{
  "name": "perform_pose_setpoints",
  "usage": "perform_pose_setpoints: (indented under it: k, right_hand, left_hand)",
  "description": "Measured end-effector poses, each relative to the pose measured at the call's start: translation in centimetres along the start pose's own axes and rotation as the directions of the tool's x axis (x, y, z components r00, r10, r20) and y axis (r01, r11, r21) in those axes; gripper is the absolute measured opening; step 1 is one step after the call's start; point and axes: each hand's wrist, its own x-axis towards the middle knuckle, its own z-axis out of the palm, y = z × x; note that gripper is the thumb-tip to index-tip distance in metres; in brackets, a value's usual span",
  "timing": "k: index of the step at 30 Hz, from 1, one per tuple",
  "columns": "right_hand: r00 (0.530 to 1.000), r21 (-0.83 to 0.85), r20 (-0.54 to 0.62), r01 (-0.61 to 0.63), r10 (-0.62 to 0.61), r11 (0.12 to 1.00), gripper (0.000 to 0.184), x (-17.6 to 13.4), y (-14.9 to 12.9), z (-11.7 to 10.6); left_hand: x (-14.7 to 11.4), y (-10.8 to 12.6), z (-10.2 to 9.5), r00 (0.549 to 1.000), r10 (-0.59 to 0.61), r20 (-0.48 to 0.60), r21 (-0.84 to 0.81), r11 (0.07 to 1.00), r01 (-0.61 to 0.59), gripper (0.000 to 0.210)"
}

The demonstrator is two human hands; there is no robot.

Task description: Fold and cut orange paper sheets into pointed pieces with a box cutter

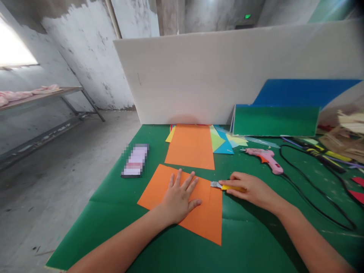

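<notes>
An orange sheet lies on the green table, its long axis slanting from upper left to lower right. The left hand lies palm down on it, fingers spread and pointing away from the person, grasping nothing. At the sheet's right edge, the right hand has its fingers closed around a yellow knife, blade pointing left, long axis nearly crosswise; its forearm slants in from the lower right. Beyond lies another orange paper.

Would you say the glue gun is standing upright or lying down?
Lying down: the pink glue gun rests on its side on the green table.
</notes>
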Motion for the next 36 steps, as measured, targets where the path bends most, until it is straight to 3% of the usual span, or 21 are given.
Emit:
perform_pose_setpoints:
  k: [6, 17, 25, 32, 36]
  right_hand:
    - [0.999, -0.002, 0.037, -0.011, 0.011, 1.0, 0.04, 0.0, 0.2, -0.2]
    - [1.0, -0.018, 0.005, -0.028, 0.028, 0.999, 0.038, -0.2, 1.0, -0.5]
    - [0.999, -0.031, -0.039, 0.016, -0.017, 0.999, 0.039, 0.3, 0.7, -0.1]
    - [0.995, -0.101, -0.059, 0.07, -0.076, 0.992, 0.039, 1.3, 0.3, 0.2]
    - [0.987, -0.147, -0.113, 0.097, -0.114, 0.984, 0.038, 1.9, -0.2, 0.6]
  left_hand:
    - [0.0, 0.0, 0.0, 1.0, 0.0, 0.008, 0.0, 1.0, 0.0, 0.071]
    - [0.0, 0.1, -0.6, 0.999, -0.003, 0.052, -0.004, 1.0, 0.003, 0.072]
    - [-0.1, -0.2, 0.3, 0.999, 0.011, -0.03, -0.007, 1.0, -0.011, 0.071]
    - [0.1, 0.0, 0.0, 0.999, -0.003, 0.041, 0.002, 1.0, 0.002, 0.073]
    - [0.1, 0.0, -0.1, 1.0, -0.003, 0.014, -0.009, 1.0, 0.003, 0.072]
